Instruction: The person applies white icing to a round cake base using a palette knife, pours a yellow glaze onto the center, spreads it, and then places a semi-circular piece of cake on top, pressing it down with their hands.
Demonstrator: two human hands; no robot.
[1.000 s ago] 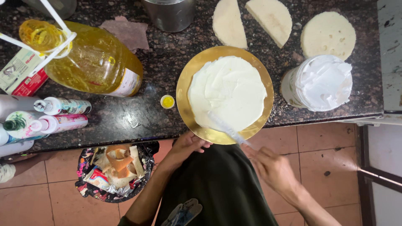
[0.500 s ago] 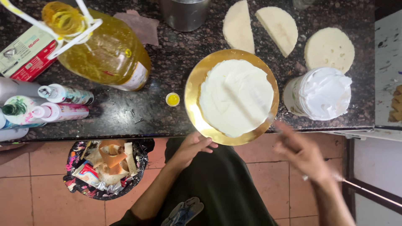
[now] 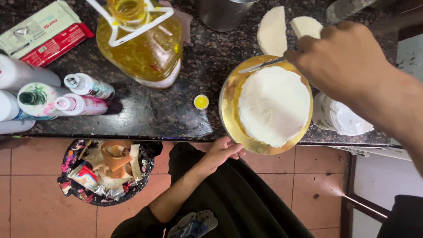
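Cake [image 3: 274,105], white with cream, sits on a gold board [image 3: 229,110] at the near edge of the dark speckled surface [image 3: 167,110], the board's rim hanging slightly past that edge. The right hand [image 3: 341,59] is closed around the handle of a knife [image 3: 261,65], whose blade lies over the far left rim of the cake. The left hand [image 3: 222,152] has its fingers curled against the board's near underside, just at the edge.

Beside the board on the right stands a tub of cream [image 3: 341,117]. Beyond the cake lie two cut cake slabs [image 3: 272,30], and a steel cup [image 3: 222,13] stands near them. A small yellow cap [image 3: 201,102] rests just left of the board. Further left is a big oil jug [image 3: 141,44], then spray cans [image 3: 83,94] lying on their sides, and a red and white packet [image 3: 44,33]. Down on the tiled floor, a bin [image 3: 105,172] holds scraps and wrappers.
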